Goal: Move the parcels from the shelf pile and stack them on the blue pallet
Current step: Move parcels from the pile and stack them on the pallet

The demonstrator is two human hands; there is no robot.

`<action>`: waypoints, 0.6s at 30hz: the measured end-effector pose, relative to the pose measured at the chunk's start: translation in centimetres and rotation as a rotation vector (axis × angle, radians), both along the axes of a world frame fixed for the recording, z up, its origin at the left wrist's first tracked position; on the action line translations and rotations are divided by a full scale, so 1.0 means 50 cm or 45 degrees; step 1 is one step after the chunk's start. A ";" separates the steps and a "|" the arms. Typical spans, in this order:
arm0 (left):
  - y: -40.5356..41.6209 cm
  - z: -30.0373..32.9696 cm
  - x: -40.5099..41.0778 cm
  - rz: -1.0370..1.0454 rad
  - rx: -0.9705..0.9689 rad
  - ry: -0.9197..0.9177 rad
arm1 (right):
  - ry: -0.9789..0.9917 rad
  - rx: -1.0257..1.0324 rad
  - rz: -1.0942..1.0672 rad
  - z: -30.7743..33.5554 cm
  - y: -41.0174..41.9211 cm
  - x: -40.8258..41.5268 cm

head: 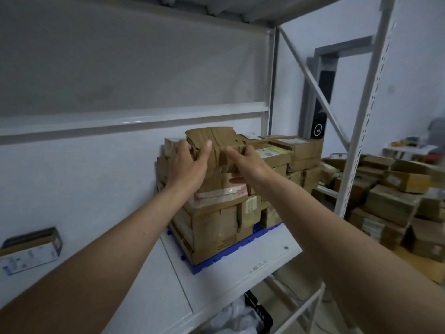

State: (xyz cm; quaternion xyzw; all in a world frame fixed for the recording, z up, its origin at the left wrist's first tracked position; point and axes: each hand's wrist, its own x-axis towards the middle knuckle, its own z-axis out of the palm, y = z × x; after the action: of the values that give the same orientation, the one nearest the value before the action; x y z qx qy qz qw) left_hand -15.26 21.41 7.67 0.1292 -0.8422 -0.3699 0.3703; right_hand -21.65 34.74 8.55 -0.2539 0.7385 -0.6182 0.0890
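A blue pallet (218, 257) lies on a white shelf and carries a tall stack of brown cardboard parcels (216, 227). On top of the stack sits a small brown parcel (212, 138) wrapped in tape. My left hand (187, 165) holds its left side, thumb over the front face. My right hand (248, 165) holds its right side, with the index finger stretched along the front and the thumb underneath. The parcel's far side and bottom are hidden.
A loose pile of parcels (395, 201) fills the floor on the right, behind the white perforated rack post (358, 145). A small open printed box (31, 249) lies at the left of the shelf. A black crate (258, 314) sits below the shelf edge.
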 end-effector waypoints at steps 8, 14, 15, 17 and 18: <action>0.040 0.019 -0.181 -0.006 -0.073 0.156 | -0.148 -0.221 -0.096 0.024 0.042 -0.163; 0.025 0.083 -0.329 -0.091 -0.121 0.121 | -0.232 -0.373 -0.089 0.102 0.037 -0.319; 0.017 0.096 -0.352 -0.101 -0.142 0.119 | -0.237 -0.380 -0.095 0.117 0.035 -0.348; -0.001 0.122 -0.398 -0.129 -0.181 0.081 | -0.218 -0.374 -0.108 0.144 0.034 -0.408; -0.010 0.133 -0.421 -0.138 -0.193 0.044 | -0.189 -0.355 -0.117 0.155 0.037 -0.438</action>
State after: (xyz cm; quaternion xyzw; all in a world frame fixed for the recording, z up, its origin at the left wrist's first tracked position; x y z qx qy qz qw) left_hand -36.29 20.92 14.29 0.0485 -0.8670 -0.3270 0.3729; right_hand -43.54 36.59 16.28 -0.1836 0.6477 -0.7352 0.0788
